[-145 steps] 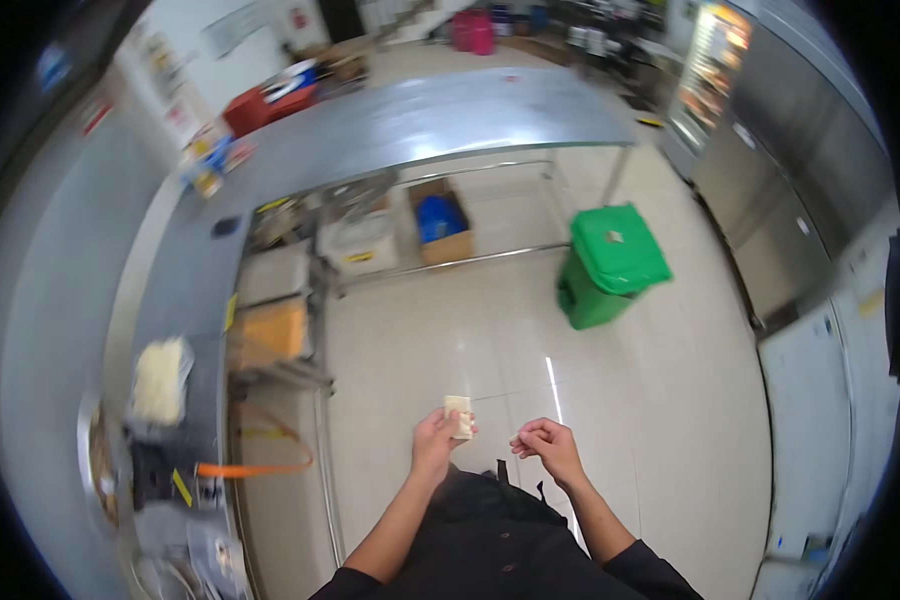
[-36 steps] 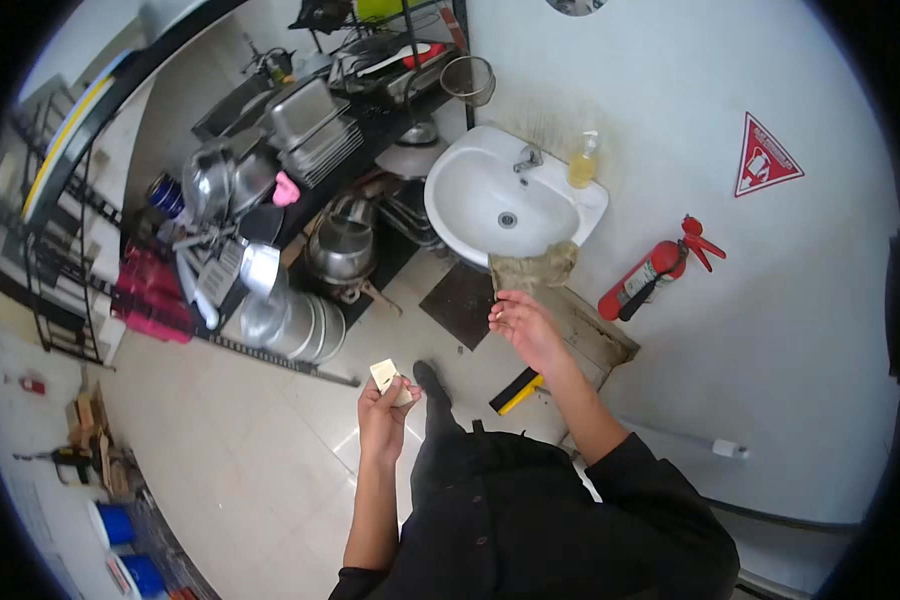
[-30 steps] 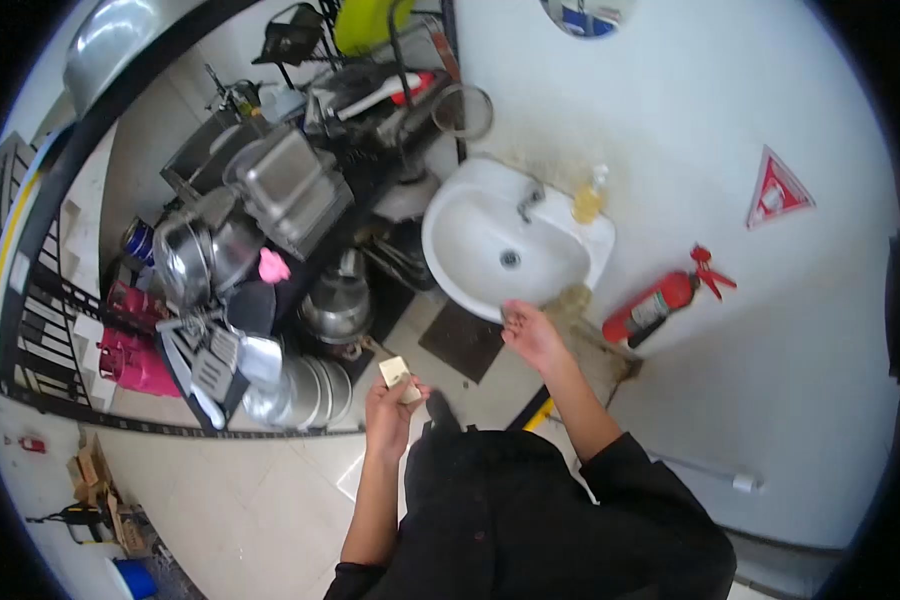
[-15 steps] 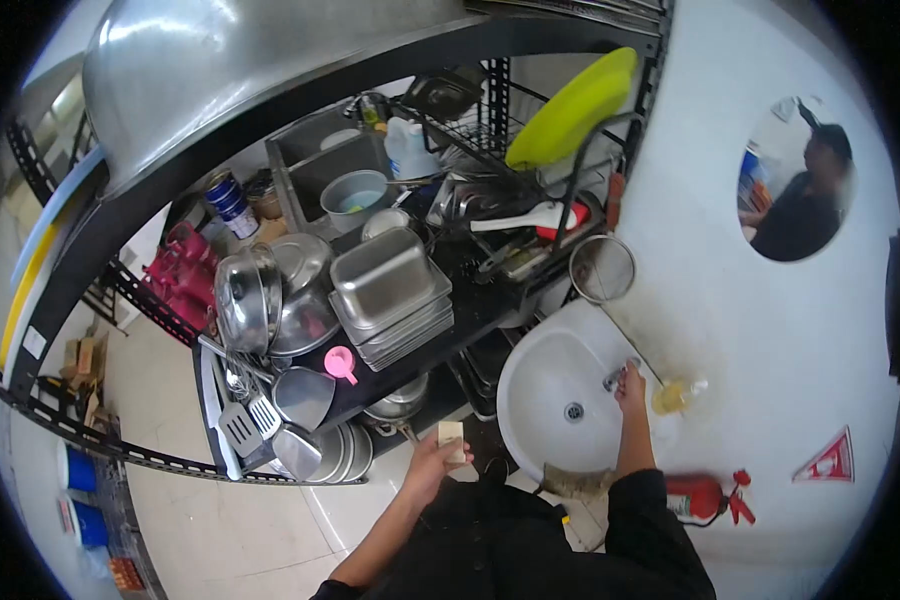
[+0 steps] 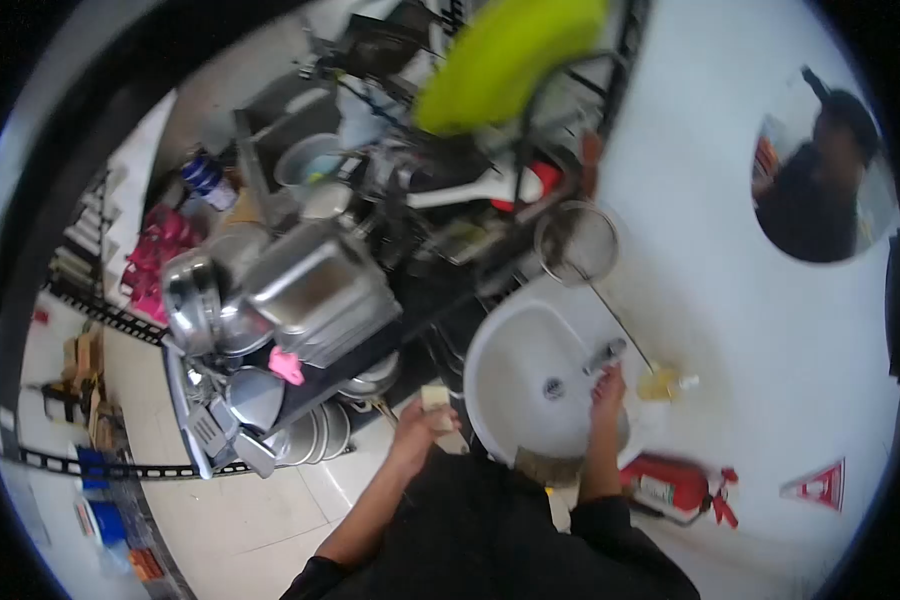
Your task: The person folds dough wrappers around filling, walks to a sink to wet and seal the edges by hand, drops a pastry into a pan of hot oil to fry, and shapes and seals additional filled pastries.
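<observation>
Presently the left hand (image 5: 417,432) pinches a small pale block (image 5: 435,398), thumb against one face, out in front of the body and just left of the sink (image 5: 505,405). The block stands up above the grip, clear of everything but the fingers.

The right hand (image 5: 608,388) reaches over the sink to the tap (image 5: 605,355), its fingers gathered at the spout. Blur hides how the fingers close, so I cannot tell whether they grip the tap or only touch it. Below and left of that hand is the drain (image 5: 554,388).

A soap bottle (image 5: 660,384) with yellow liquid stands at the back of the sink, near the tap. A dull cloth (image 5: 548,467) hangs over the front rim, close to the right forearm. Beside that arm, a red extinguisher (image 5: 670,484) is against the wall, with a triangular sign (image 5: 818,487) further right. A round mirror (image 5: 820,190) higher on the wall shows a person in dark clothes and a cap.

Left of the sink, a black shelf (image 5: 425,300) carries stacked steel trays (image 5: 310,280), metal bowls (image 5: 192,300), a pink item (image 5: 286,365) and a slotted spatula (image 5: 206,430). A round strainer (image 5: 582,248) hangs at its end, above the sink, and a lime-green tub (image 5: 510,65) leans higher up.
</observation>
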The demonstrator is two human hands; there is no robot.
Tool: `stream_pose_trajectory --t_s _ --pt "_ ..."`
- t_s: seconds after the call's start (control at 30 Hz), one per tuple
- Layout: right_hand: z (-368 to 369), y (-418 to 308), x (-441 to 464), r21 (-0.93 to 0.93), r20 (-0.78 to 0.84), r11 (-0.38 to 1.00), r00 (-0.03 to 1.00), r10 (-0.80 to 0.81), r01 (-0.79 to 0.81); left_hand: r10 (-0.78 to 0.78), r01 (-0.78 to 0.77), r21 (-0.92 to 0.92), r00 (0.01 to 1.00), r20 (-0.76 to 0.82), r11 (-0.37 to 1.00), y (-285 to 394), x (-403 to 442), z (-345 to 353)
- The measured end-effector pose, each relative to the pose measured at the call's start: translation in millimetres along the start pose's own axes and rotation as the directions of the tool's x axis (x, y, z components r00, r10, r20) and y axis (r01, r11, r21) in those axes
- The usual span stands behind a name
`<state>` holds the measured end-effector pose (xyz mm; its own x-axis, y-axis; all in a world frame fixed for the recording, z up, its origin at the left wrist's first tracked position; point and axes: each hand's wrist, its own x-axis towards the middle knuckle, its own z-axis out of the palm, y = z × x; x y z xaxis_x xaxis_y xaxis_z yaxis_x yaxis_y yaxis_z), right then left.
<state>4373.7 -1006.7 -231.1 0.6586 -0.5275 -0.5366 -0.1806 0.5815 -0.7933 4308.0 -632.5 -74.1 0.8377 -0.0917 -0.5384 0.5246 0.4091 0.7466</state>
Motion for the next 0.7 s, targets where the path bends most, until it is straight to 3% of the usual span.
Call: stream_pose_trajectory --t_s 0.03,0.07,0.1,0.13,0.2,0.3,0.5,0.7 --pt "-16.9 29.8 10.8 0.047 -0.077 0.999 0.997 0.017 -0.013 -0.005 0.005 0.009 1.0 -0.018 1.0 -3.1 2.4 1.1" --pt "-21.2 46.5 5.8 0.049 -0.036 0.996 0.997 0.071 -0.069 -0.007 0.006 -0.005 1.0 -0.005 1.0 -5.3 3.6 1.3" --pt "-20.2 58.7 8.2 -0.032 -0.054 0.99 0.989 0.135 -0.137 -0.006 0.006 -0.015 1.0 0.01 1.0 -5.6 4.5 1.9" --pt "-25.7 74.4 10.0 0.05 0.13 0.989 0.982 0.134 -0.141 -0.027 0.028 -0.019 0.999 0.028 0.999 -4.9 3.6 3.4" --pt "-17.0 71.3 15.4 -0.054 0.223 0.966 0.94 0.259 -0.253 -0.061 0.062 -0.03 0.998 0.027 0.998 -7.4 1.4 7.2" --pt "-7.8 77.2 22.9 0.104 0.197 0.96 0.952 0.235 -0.259 -0.086 0.086 -0.022 0.996 0.002 0.996 -8.1 0.3 11.6" --pt "-12.0 74.5 10.6 0.116 0.211 0.985 0.972 0.1 -0.127 -0.082 0.083 -0.033 0.996 0.04 0.996 -10.3 6.7 13.1" --pt "-11.9 57.9 -2.9 0.081 0.119 0.991 0.988 0.094 -0.104 -0.092 0.092 0.008 0.991 0.1 0.996 -9.8 11.9 26.1"
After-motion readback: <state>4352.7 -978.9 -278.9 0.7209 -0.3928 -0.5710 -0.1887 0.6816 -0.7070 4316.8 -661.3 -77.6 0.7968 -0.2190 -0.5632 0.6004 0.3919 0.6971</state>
